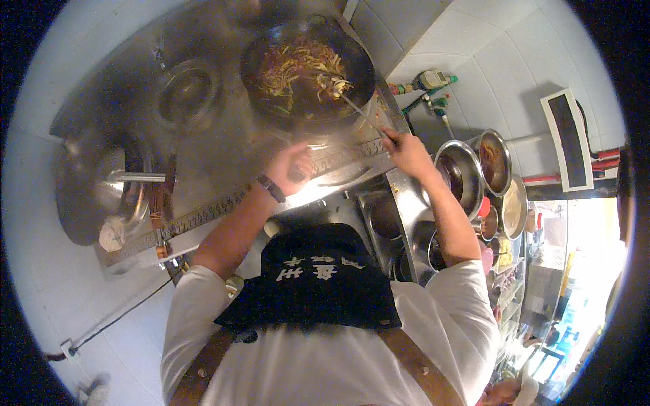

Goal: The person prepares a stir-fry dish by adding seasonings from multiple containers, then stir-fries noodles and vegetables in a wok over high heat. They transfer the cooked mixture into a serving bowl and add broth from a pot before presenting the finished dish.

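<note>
My right hand is closed on the dark handle of a long metal cooking utensil. Its far end lies among the stir-fried strips of food in a large dark wok. My left hand, with a dark band on its wrist, is at the stove's front edge just below the wok. Its fingers are curled, and steam and glare blur it; whether it holds something I cannot tell. Steam hangs over the metal stove top.
Left of the wok is a round burner ring or pot. A large pan and a pale cloth lie at far left. Metal bowls of sauces crowd the right side, near green-handled pipe valves. A person's arm shows at lower right.
</note>
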Demonstrator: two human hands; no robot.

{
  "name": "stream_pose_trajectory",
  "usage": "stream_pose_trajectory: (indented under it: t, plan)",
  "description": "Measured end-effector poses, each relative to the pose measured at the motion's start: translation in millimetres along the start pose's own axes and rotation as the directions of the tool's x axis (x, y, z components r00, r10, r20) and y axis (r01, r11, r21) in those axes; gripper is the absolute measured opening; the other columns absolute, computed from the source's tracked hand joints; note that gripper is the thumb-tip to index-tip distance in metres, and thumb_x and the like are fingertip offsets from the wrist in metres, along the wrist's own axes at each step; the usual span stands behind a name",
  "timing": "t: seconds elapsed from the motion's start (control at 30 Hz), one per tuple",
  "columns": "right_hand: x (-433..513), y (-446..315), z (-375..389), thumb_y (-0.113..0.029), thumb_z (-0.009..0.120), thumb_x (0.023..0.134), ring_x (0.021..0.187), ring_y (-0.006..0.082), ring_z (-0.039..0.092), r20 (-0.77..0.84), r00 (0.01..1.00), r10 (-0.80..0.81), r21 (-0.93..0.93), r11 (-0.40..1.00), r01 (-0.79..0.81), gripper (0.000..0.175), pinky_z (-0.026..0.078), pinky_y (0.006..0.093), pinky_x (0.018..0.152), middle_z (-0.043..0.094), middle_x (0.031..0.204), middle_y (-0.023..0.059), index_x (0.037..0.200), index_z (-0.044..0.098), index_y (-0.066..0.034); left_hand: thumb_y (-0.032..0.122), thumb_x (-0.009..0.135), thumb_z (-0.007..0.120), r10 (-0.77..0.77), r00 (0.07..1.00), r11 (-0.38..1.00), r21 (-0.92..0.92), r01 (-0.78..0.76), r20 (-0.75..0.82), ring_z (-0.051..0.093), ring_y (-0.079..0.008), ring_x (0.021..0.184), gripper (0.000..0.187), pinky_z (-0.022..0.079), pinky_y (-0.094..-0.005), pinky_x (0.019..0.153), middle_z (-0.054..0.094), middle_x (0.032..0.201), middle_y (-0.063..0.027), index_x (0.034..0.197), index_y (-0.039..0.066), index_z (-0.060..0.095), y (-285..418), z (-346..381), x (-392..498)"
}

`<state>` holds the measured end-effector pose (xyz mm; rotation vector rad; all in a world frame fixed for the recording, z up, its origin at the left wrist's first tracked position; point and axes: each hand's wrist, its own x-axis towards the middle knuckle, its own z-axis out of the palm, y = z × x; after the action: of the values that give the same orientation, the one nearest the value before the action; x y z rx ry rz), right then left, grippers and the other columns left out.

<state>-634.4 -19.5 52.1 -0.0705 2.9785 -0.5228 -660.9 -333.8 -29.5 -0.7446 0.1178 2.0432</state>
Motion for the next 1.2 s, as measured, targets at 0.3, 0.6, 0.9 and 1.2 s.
stream_pose_trajectory:
  t: [0.3, 0.6, 0.9, 1.2]
  plan:
    - [49.2, -21.4, 35.8, -0.027, 0.045, 0.098, 0.045, 0.0047, 0.036, 0.6, 0.773, 0.207, 0.798, -0.102, -0.593, 0.037, 0.027, 0.0214, 0.036, 0.049, 0.068, -0.0034, 0.134, 0.047, -0.0157, 0.022, 0.094, 0.057, 0.017, 0.999, 0.999, 0.027, -0.018, 0.043, 0.045, -0.0021, 0.049, 0.016, 0.037, -0.0157, 0.043, 0.045, 0.062, 0.0067, 0.091, 0.007, 0.053, 0.2, -2.9, 1.8]
    - [30.3, 4.4, -23.4, -0.028, 0.05, 0.097, 0.041, 0.0084, 0.039, 0.333, 0.92, 0.205, 0.647, 0.66, -0.381, 0.043, 0.032, 0.0249, 0.036, 0.05, 0.062, -0.0015, 0.138, 0.048, -0.0187, 0.021, 0.092, 0.06, 0.12, 0.992, 0.99, 0.079, -0.117, -0.036, 0.042, -0.0018, 0.048, 0.017, 0.036, -0.0149, 0.043, 0.045, 0.062, 0.0066, 0.087, 0.007, 0.053, -6.4, 3.8, 0.1]
    - [54.1, -21.9, 38.9, -0.023, 0.059, 0.087, 0.077, 0.0381, 0.065, -0.068, 0.972, -0.227, -0.046, 0.974, 0.224, 0.04, 0.051, 0.0449, 0.075, 0.066, 0.086, 0.0209, 0.127, 0.058, -0.0196, 0.022, 0.091, 0.061, 0.036, 0.999, 0.999, 0.027, -0.035, -0.026, 0.044, -0.0026, 0.048, 0.018, 0.037, -0.0159, 0.042, 0.047, 0.062, 0.0058, 0.088, 0.007, 0.053, -4.1, 4.2, -2.8]
    - [-2.8, -84.4, -37.3, -0.014, 0.06, 0.079, 0.073, 0.0401, 0.065, 0.057, 0.998, 0.032, -0.29, 0.957, -0.014, 0.029, 0.055, 0.0481, 0.069, 0.066, 0.078, 0.023, 0.107, 0.067, -0.0115, 0.022, 0.091, 0.061, 0.039, 0.999, 0.999, 0.017, -0.039, 0.011, 0.045, -0.0027, 0.048, 0.017, 0.038, -0.015, 0.044, 0.047, 0.063, 0.006, 0.09, 0.006, 0.054, -3.8, 0.1, -0.7]
